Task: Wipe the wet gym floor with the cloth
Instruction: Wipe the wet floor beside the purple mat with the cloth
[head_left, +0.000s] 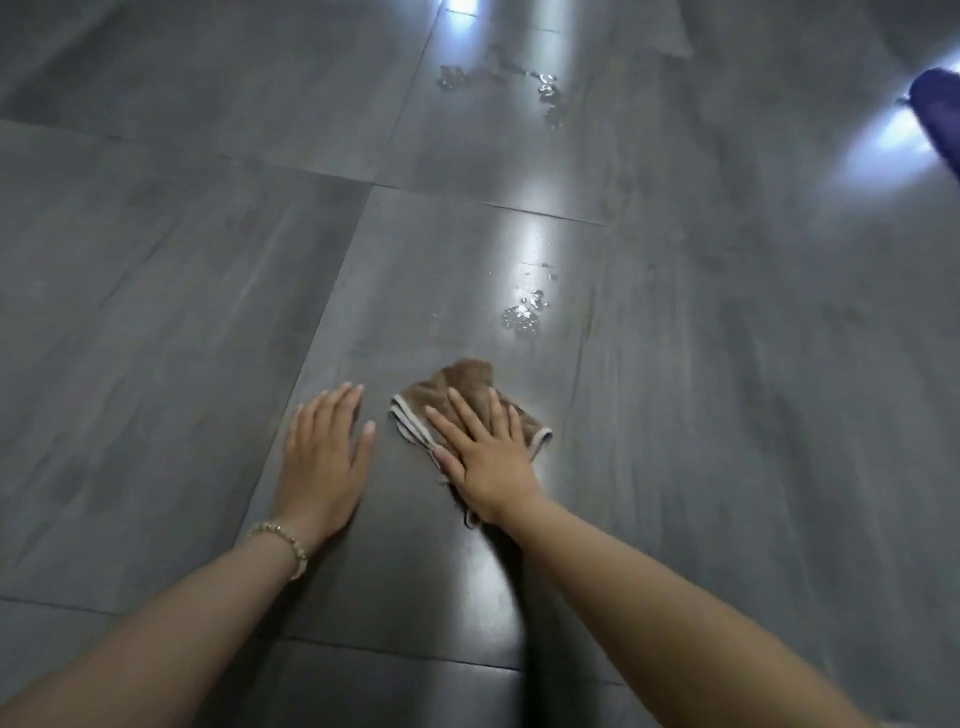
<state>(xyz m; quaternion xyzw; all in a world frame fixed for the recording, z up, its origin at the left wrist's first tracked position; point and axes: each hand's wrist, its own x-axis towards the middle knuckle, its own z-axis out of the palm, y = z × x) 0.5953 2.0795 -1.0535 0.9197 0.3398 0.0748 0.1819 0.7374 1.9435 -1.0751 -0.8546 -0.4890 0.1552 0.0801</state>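
Note:
A folded brown cloth (467, 387) with pale edges lies on the dark grey tiled floor (182, 312). My right hand (480, 457) presses flat on top of it, fingers spread, covering its near part. My left hand (324, 449) rests flat on the bare tile just left of the cloth, holding nothing; a beaded bracelet is on that wrist. A small puddle (522, 314) glistens on the tile a short way beyond the cloth. Further off lie more water splashes (550, 91).
A blue object (937, 111) shows at the right edge, far away. Bright light reflections streak the floor down the middle and near the blue object. Tile joints run diagonally across the view.

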